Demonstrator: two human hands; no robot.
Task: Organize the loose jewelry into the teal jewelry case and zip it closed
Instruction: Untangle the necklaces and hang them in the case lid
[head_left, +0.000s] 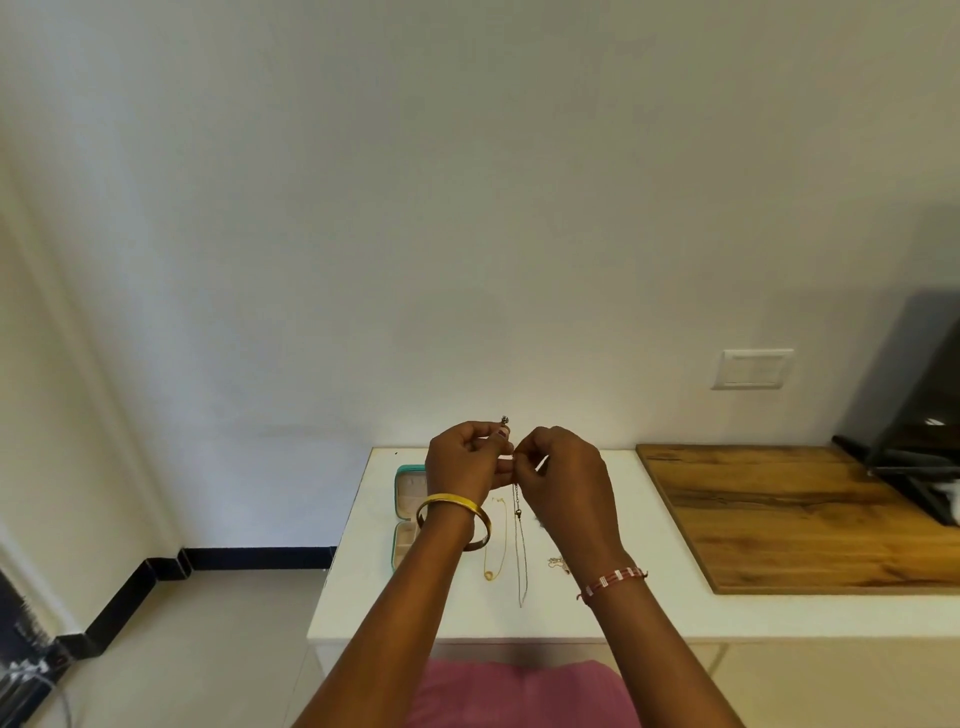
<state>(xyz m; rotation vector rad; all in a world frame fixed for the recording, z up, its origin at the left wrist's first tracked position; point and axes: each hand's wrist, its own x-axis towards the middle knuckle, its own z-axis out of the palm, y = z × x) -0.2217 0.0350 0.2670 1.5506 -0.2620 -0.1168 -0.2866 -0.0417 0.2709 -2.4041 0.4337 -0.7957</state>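
Both hands were raised above the table, close together and nearly touching at the fingertips. The left hand (465, 460) was pinched shut on the upper end of a thin silver chain (519, 545), a small bead or clasp poking up above its fingers; the right hand (563, 475) was closed on the same chain just beside it, seemingly working the fastening. From that pinch the chain hung straight down — its long axis vertical, a doubled loop whose bottom reached toward the near edge of the table (649, 613).

The relation that mattered lay below and to the left. The teal jewelry case (408, 514) sat open on the table, largely hidden behind the left wrist and its gold bangle (452, 512), so it was plainly nearer the left hand than the right. Carrying the chain in would probably mean swinging it leftward and lowering it, letting the hanging length coil into a compartment.

A gold necklace (491, 540) lay stretched on the table just right of the case, and a small tangled piece (557, 564) lay further right — both apparently waiting their turn.
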